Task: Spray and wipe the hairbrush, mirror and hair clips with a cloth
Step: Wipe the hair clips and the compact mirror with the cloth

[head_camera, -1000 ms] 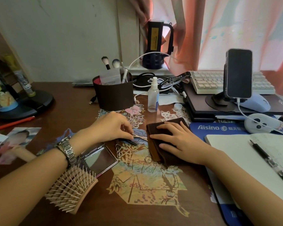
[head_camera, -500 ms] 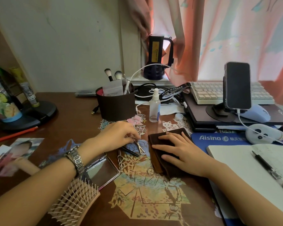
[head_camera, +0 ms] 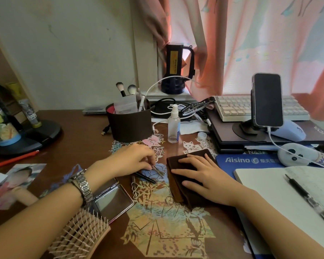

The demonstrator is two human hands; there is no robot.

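My left hand [head_camera: 132, 159] pinches a thin metal hair clip [head_camera: 159, 170] on the desk's patterned mat. Dark hair clips [head_camera: 145, 177] and a silver heart-shaped clip [head_camera: 134, 188] lie just below it. My right hand [head_camera: 202, 177] rests flat on a folded brown cloth [head_camera: 178, 191], fingers spread. A small open compact mirror [head_camera: 111, 201] lies under my left wrist. The wooden hairbrush [head_camera: 79, 238] lies bristles up at the near left, partly hidden by my forearm. A clear spray bottle [head_camera: 174, 126] stands upright behind the clips.
A dark round organiser [head_camera: 129, 124] with makeup brushes stands at the back. To the right are a phone on a stand [head_camera: 267, 100], a keyboard [head_camera: 234, 107], a mouse [head_camera: 290, 130], a blue mat [head_camera: 250, 161] and a notebook with a pen [head_camera: 306, 199]. Photos [head_camera: 17, 176] lie on the left.
My left hand lifted the metal clip slightly, then lowered it back onto the mat. The camera tilted up a little. My right hand stayed on the cloth.
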